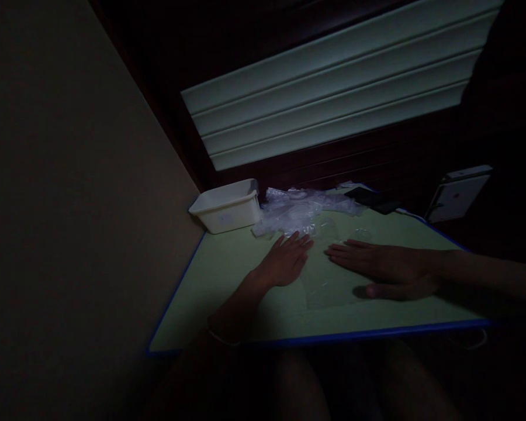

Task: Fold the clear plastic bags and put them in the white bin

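Observation:
A clear plastic bag lies flat on the pale green tabletop, its outline faint in the dim light. My left hand rests palm down over the bag's left edge with its fingers spread. From the right, my right hand reaches across the bag, flat, with fingers stretched out and the thumb apart. Neither hand grips anything. Just beyond my left fingertips is a heap of crumpled clear plastic bags.
A white plastic bin stands at the back left corner by the wall. Dark items lie at the back right. A white box is past the table's right edge. Blue trim borders the tabletop.

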A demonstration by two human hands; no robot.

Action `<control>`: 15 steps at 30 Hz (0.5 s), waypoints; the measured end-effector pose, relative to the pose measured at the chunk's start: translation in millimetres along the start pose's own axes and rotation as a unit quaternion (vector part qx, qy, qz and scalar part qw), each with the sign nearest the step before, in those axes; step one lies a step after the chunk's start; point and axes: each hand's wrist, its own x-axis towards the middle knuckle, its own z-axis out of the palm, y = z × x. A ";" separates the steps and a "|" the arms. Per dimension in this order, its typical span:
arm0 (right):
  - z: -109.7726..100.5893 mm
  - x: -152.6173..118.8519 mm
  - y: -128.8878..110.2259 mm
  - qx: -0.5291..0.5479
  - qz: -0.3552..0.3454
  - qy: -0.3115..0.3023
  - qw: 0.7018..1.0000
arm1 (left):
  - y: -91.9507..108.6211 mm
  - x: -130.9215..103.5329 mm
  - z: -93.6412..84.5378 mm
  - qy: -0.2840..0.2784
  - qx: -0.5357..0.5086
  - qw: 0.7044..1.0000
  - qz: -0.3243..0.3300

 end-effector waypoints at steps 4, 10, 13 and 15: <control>8.2 -28.7 -38.1 0.053 -0.041 -0.005 0.998 | -1.0 0.5 0.1 -0.008 -0.001 1.000 0.001; 28.8 -56.3 -77.6 0.047 -0.015 0.078 0.996 | -0.8 0.7 0.4 -0.002 -0.001 1.000 0.003; 12.2 -46.6 -70.3 0.025 -0.006 0.070 0.997 | -0.5 0.1 0.3 0.005 -0.011 1.000 0.006; -5.4 -30.6 -52.6 0.020 -0.001 0.049 0.999 | -0.7 -0.8 0.2 0.007 -0.024 1.000 0.004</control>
